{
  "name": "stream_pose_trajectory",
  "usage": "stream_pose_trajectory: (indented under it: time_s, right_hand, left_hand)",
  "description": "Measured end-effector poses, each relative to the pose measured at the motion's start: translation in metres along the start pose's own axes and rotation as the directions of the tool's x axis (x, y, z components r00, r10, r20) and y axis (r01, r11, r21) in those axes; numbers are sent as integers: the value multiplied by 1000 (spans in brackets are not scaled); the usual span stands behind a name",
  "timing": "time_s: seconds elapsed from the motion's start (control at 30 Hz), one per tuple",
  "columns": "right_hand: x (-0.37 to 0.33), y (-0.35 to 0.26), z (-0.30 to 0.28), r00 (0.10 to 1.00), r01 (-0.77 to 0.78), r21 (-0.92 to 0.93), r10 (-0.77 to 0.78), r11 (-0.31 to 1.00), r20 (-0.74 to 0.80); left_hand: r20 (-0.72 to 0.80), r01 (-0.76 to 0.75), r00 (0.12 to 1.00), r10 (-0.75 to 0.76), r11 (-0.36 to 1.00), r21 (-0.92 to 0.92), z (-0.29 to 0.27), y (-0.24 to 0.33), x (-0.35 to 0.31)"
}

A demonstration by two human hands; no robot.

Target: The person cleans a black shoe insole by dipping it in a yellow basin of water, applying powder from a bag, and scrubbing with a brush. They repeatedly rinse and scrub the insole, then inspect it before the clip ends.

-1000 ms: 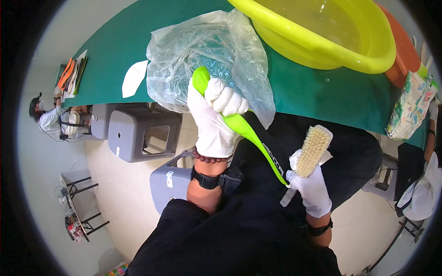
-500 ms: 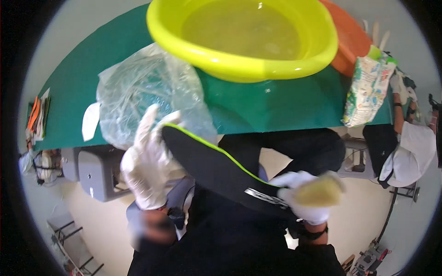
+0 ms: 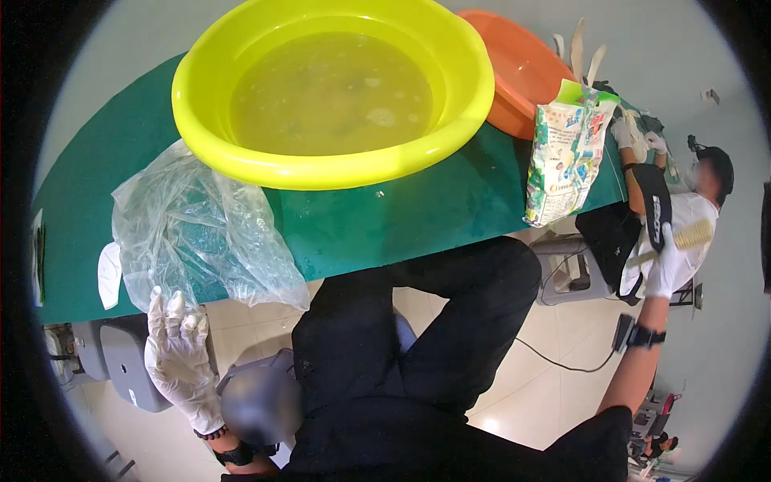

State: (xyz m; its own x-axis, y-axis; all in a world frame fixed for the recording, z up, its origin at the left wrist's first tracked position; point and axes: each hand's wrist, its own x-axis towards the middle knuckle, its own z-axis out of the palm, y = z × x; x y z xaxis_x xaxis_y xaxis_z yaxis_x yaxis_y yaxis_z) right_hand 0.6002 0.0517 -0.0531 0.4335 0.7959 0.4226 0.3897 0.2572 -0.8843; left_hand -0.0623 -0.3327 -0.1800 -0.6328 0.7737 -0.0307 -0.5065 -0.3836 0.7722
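My right hand [image 3: 663, 269], in a white glove, reaches far out to the right. It holds a black insole [image 3: 652, 201] with white print, which sticks up from the fingers, and a scrubbing brush [image 3: 695, 234] with pale bristles. The brush handle passes across the hand. My left hand [image 3: 178, 353], also gloved, is at the left with its fingers apart and holding nothing. Its fingertips reach the lower edge of a clear plastic bag [image 3: 205, 225] on the green table; whether they touch it I cannot tell.
A yellow basin [image 3: 333, 170] of cloudy water stands on the green table [image 3: 353, 225]. Behind it is an orange basin [image 3: 526, 64]. A washing-powder bag [image 3: 566, 157] stands at the table's right edge. A co-worker [image 3: 683, 209] with gloved hands is at the right, beyond my hand.
My right hand has swung out to the right with the insole and brush, and the insole has left my left hand's side. My left hand has moved left and down. The view has shifted.
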Motion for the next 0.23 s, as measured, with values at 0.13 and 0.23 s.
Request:
stream_pose_trajectory:
  time_s: [0.13,0.23]
  right_hand:
    - [90,72,9,985,175,-446,-162,878,66]
    - [114,92,37,984,171,-350,-176,921,18]
  left_hand:
    - [-168,-37,984,59,990,135,9,2,-2]
    - [-148,-65,985,91,983,171,-5,9,-13]
